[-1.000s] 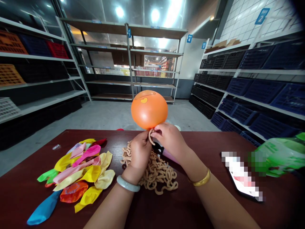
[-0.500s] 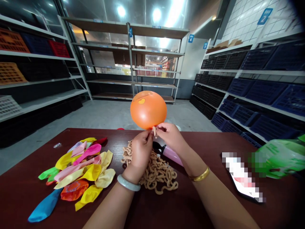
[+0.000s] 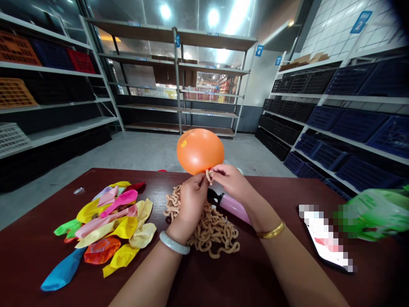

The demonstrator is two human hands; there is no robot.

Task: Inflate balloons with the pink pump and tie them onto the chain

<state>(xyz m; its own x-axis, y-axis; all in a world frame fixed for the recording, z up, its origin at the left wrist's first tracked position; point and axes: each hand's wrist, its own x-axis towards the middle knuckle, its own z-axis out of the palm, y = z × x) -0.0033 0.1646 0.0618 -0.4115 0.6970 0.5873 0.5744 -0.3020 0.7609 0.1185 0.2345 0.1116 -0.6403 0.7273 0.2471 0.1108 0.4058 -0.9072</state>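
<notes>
An inflated orange balloon is held up over the dark red table. My left hand and my right hand both pinch at its neck, where a small tan clip sits between the fingertips. Both hands are closed in a pinch. Under the hands lies a heap of tan clips linked in chains. A pink hand pump lies behind the right wrist, partly hidden by it.
A pile of flat balloons in several colours lies to the left. A phone and a green bag lie at the right. Metal shelves with crates line both sides, with bare floor beyond the table.
The tan clip, first hanging in a loop below the neck, is drawn up tight between the fingertips. The balloon has turned, its yellow mark moving to the left.
</notes>
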